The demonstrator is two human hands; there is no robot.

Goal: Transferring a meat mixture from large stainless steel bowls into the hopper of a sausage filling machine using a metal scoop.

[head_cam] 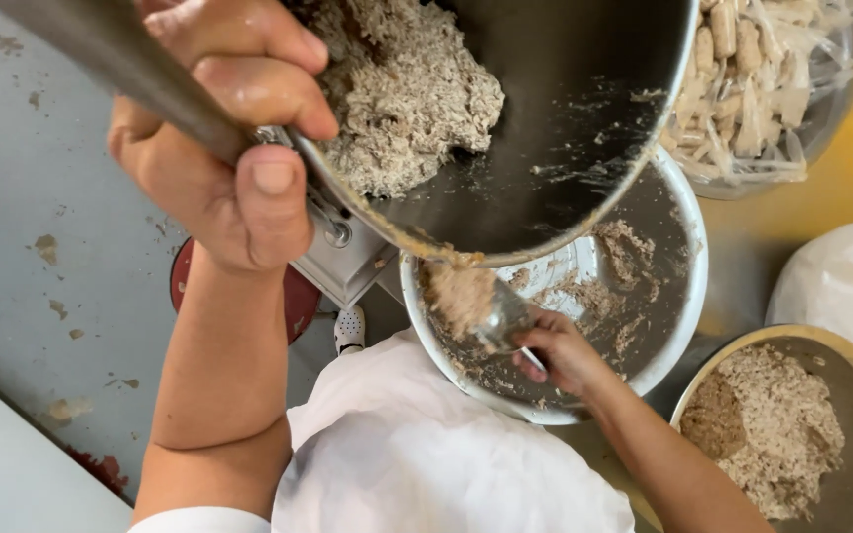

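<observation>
Left hand (pixel 224 163) fingers clenching pot (pixel 535 118) handle, tilting it over white bowl (pixel 678 341) | right hand (pixel 560 355) fingers pinching spoon (pixel 501 321), scraping mince (pixel 407 89) below pot rim | advice: keep the tilt steady.

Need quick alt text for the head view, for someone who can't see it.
The left hand tilts a steel pot of pale, crumbly mash over a white-rimmed bowl, while the right hand holds a metal spoon of mash under the pot's rim. Another bowl of mash sits at the right.
</observation>
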